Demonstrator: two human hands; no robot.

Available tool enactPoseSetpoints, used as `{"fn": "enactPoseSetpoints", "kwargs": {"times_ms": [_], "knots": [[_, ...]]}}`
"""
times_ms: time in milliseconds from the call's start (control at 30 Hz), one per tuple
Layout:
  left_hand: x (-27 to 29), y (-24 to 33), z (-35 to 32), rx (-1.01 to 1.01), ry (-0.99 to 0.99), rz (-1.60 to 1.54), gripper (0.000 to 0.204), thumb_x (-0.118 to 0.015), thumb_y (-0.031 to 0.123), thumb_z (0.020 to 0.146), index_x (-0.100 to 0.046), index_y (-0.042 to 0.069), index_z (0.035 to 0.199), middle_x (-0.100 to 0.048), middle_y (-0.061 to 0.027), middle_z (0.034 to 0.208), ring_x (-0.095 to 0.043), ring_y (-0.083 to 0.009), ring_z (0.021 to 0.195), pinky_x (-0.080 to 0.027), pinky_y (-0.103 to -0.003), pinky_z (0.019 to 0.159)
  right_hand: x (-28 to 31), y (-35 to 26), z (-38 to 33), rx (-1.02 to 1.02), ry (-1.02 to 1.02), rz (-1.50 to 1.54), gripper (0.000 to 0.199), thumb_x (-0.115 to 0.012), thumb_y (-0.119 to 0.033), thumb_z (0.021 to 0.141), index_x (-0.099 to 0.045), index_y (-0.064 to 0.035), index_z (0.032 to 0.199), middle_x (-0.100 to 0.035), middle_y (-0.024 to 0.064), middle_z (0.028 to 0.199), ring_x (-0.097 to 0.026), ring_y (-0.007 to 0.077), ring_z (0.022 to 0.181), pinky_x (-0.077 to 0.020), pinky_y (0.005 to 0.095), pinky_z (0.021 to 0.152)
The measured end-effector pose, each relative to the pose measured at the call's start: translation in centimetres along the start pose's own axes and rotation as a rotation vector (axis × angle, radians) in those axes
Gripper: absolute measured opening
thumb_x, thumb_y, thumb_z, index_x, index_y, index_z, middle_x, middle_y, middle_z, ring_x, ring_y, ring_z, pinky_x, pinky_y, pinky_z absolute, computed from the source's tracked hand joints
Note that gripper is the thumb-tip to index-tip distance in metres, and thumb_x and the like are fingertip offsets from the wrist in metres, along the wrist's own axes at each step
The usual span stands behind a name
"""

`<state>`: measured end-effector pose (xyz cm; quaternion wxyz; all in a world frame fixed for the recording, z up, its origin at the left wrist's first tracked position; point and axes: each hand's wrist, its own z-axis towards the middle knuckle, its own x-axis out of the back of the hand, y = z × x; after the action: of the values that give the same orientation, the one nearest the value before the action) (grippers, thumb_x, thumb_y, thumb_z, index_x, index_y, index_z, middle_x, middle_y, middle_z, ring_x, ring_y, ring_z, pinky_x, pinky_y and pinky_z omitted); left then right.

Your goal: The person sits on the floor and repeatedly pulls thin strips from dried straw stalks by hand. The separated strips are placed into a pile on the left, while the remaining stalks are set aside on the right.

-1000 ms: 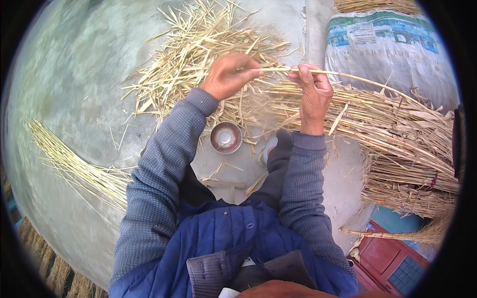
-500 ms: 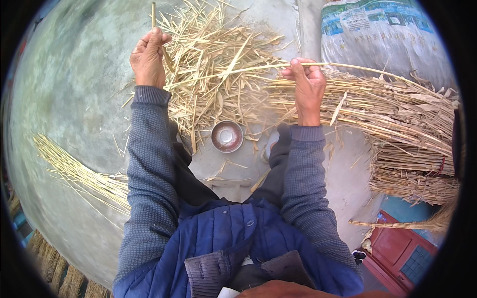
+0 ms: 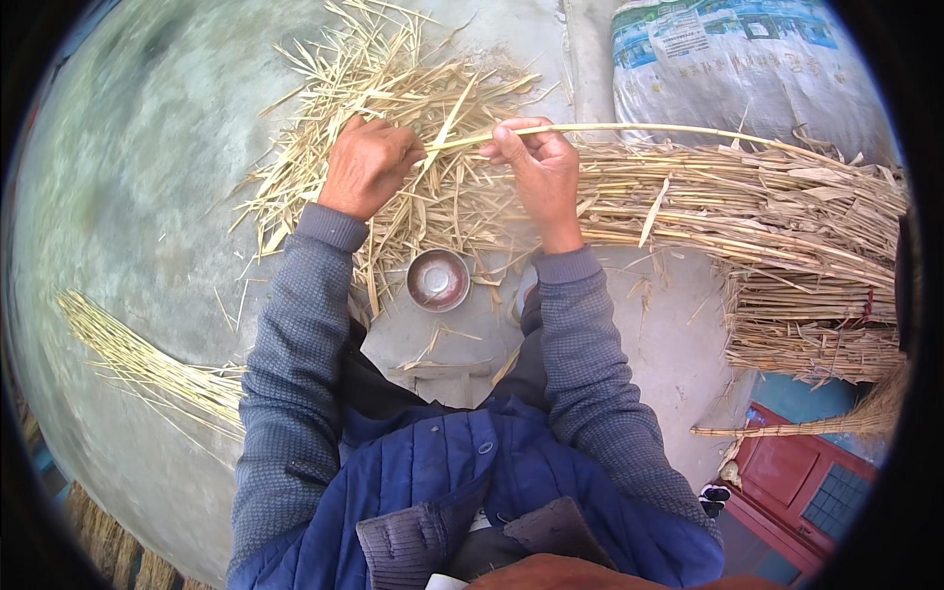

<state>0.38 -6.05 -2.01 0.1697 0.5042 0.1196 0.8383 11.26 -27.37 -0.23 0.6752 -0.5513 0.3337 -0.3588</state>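
A long, thin yellowish reed stalk (image 3: 669, 127) stretches across in front of me, its right part bowing down over a bundle of stalks. My right hand (image 3: 541, 182) pinches it between thumb and fingers. To the left, my left hand (image 3: 370, 165) is closed at the stalk's left end, back of the hand up, so its fingertips are partly hidden. Beneath and around my hands spreads a heap of dry, pale leaf husks (image 3: 442, 98). A small metal bowl (image 3: 439, 280) sits on the ground just below the heap, between my feet.
Large bundles of dry reeds (image 3: 777, 211) are stacked at the right, beside a big white sack (image 3: 747, 74). A sheaf of thin peeled stalks (image 3: 147, 349) lies at the left. A broom (image 3: 846, 423) and a red door (image 3: 801, 482) show at the lower right.
My left hand has come right and down to the stalk's left end; the short upright stick in it no longer shows. My right hand has shifted left, still pinching the stalk.
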Motion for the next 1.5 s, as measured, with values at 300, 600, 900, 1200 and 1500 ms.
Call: {"fn": "enactPoseSetpoints", "kwargs": {"times_ms": [300, 600, 900, 1200, 1500], "knots": [[3.9, -4.8, -3.2, 0.318, -0.211, 0.145, 0.017, -0.077, 0.025, 0.081, -0.069, 0.01, 0.086, -0.068, -0.0078, 0.077, -0.064, -0.0281, 0.085, -0.042, -0.043, 0.083, 3.0, -2.2, 0.5, 0.025, 0.13, 0.034, 0.019, -0.068, -0.017, 0.097, -0.065, 0.0009, 0.103, -0.072, 0.0108, 0.088, -0.072, 0.0162, 0.079, -0.0584, 0.0265, 0.07], [0.3, 2.6, 0.8, 0.502, -0.09, -0.861, 0.025, -0.078, 0.024, 0.088, -0.073, 0.0, 0.095, -0.07, -0.0055, 0.079, -0.062, -0.0097, 0.072, -0.051, -0.028, 0.062, -1.4, -1.1, -0.6, -0.035, -0.07, 0.074, 0.015, -0.066, -0.009, 0.097, -0.064, 0.0026, 0.106, -0.072, 0.0123, 0.095, -0.072, 0.0163, 0.086, -0.0598, 0.0277, 0.075], [0.4, -0.7, 0.7, 0.703, 0.244, -1.139, 0.017, -0.077, 0.015, 0.09, -0.068, 0.001, 0.096, -0.074, -0.0064, 0.086, -0.062, -0.0085, 0.071, -0.051, -0.024, 0.068, -0.1, -0.1, -0.3, -0.106, -0.03, 0.041, 0.013, -0.064, -0.01, 0.098, -0.058, 0.0008, 0.104, -0.07, 0.0126, 0.092, -0.072, 0.0186, 0.084, -0.0592, 0.0283, 0.074], [1.8, -5.4, -1.2, 0.358, 0.199, 0.195, 0.038, -0.078, 0.039, 0.084, -0.071, 0.006, 0.101, -0.074, -0.0094, 0.096, -0.066, -0.0218, 0.099, -0.051, -0.043, 0.081, 1.7, 0.1, 0.2, -0.09, 0.026, 0.055, 0.01, -0.061, -0.006, 0.099, -0.057, 0.0013, 0.103, -0.07, 0.0122, 0.089, -0.072, 0.0172, 0.08, -0.0598, 0.0271, 0.068], [-0.4, -2.0, 0.1, 0.527, -0.256, -0.675, 0.029, -0.079, 0.023, 0.087, -0.071, 0.002, 0.105, -0.071, -0.0007, 0.087, -0.063, -0.0082, 0.08, -0.052, -0.026, 0.073, 1.8, -0.4, 0.4, -0.077, 0.098, 0.087, 0.013, -0.064, -0.009, 0.097, -0.058, 0.0004, 0.103, -0.07, 0.0129, 0.09, -0.071, 0.0169, 0.076, -0.0595, 0.0269, 0.068]]}}
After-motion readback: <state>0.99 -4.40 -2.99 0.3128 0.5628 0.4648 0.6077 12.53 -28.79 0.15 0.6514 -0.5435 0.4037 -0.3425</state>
